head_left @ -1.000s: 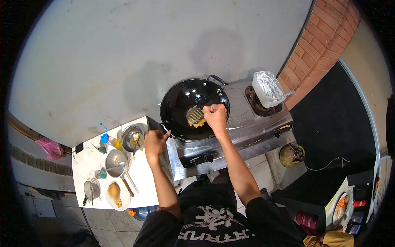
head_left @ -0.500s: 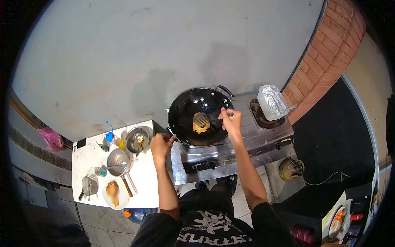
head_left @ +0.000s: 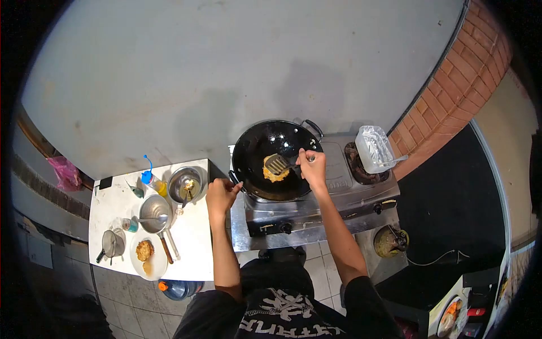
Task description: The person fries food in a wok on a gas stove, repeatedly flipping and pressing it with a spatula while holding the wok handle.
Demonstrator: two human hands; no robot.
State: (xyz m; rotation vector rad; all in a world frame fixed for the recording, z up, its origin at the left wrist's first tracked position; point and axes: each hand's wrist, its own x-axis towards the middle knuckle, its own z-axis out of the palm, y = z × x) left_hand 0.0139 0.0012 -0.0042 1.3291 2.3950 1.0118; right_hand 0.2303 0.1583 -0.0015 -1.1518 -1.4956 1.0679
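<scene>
A black wok (head_left: pixel 254 141) sits on the stove, with a golden fried patty (head_left: pixel 275 175) inside it. My right hand (head_left: pixel 312 169) is closed around the handle of a slotted spatula (head_left: pixel 276 164), whose head lies over the patty's upper part. At the wok's left side, the fingers of my left hand (head_left: pixel 223 196) pinch the wok's loop handle (head_left: pixel 235 178). Part of that handle is hidden by the fingers.
The steel stove (head_left: pixel 333 217) bears a plastic tub (head_left: pixel 375 148) on its right. On the white table (head_left: pixel 195 254) are a steel bowl (head_left: pixel 196 176), a saucepan (head_left: pixel 151 210), an oil bottle (head_left: pixel 155 182), a strainer (head_left: pixel 114 243) and a plate (head_left: pixel 160 270) of fried food.
The view has shifted slightly, so the table sits further left. The spatula head has turned a little over the patty. My left hand stays at the wok handle.
</scene>
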